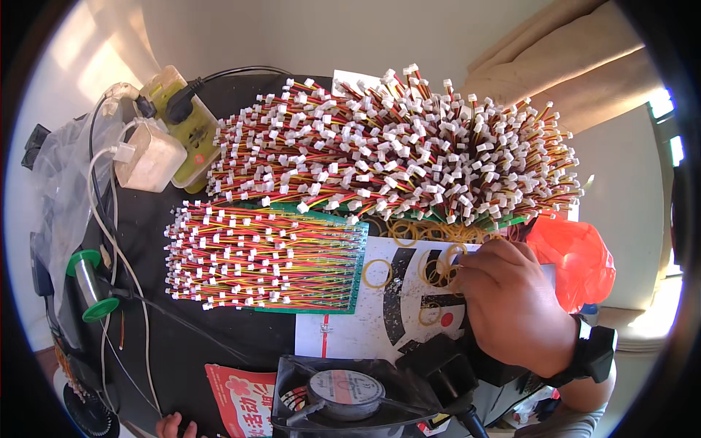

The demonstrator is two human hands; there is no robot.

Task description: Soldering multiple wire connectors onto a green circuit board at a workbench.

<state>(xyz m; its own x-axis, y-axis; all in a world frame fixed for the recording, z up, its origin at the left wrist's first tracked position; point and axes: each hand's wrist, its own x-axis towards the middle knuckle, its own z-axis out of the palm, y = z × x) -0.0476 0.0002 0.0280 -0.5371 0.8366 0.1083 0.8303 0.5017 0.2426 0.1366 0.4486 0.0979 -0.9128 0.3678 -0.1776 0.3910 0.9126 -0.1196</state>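
Observation:
My right hand (504, 296), with a black watch (590, 354) at the wrist, reaches over a white printed sheet (318, 339). Its fingers are bent down and closed at a heap of tan rubber bands (405, 232); a band shows at the fingertips, which are partly hidden. Several loose bands lie on the sheet beside it. To its left sits a green circuit board panel (359, 266) with rows of red and yellow wires ending in white connectors (226, 255). Only the fingertips of my left hand (175, 425) show at the lower edge, slightly apart, with nothing visible in them.
A large mass of wired connectors (394, 146) stands behind. At left are a power strip (186, 128), a white adapter (150, 157), cables and a solder spool (91, 285). A black fan (343, 394) and a red leaflet (237, 398) lie in front; a red bag (573, 263) sits right.

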